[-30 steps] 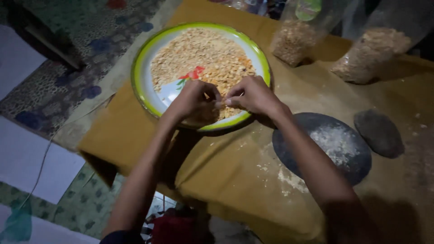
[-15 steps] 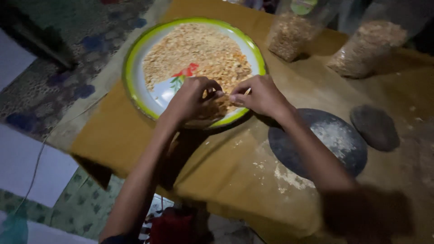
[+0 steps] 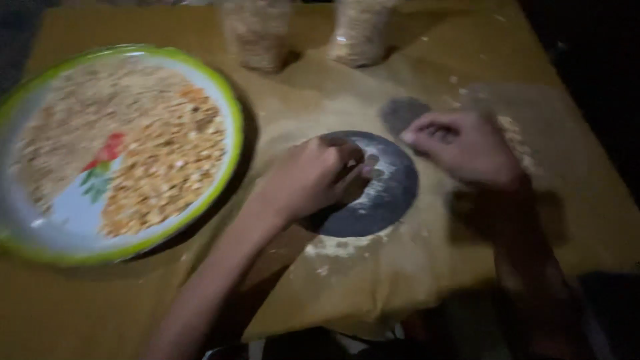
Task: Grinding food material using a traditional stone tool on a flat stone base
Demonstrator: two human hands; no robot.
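Right now the left hand (image 3: 313, 177) rests on the round dark grinding stone (image 3: 373, 190), its fingers curled loosely over the near-left edge, perhaps pinching a few bits, though I cannot tell for the blur. Meanwhile the right hand (image 3: 463, 147) is just beside the smaller dark hand stone (image 3: 403, 113), fingers bent towards it and touching or nearly so, not yet wrapped round it. White powder dusts the grinding stone's middle, which suggests it lies flat for crushing. A green-rimmed plate (image 3: 230, 113) heaped with pale crumbled grain sits to the left on the brown-covered table (image 3: 467, 40), close at hand, and two clear bags of grain (image 3: 257, 33) stand at the far edge.
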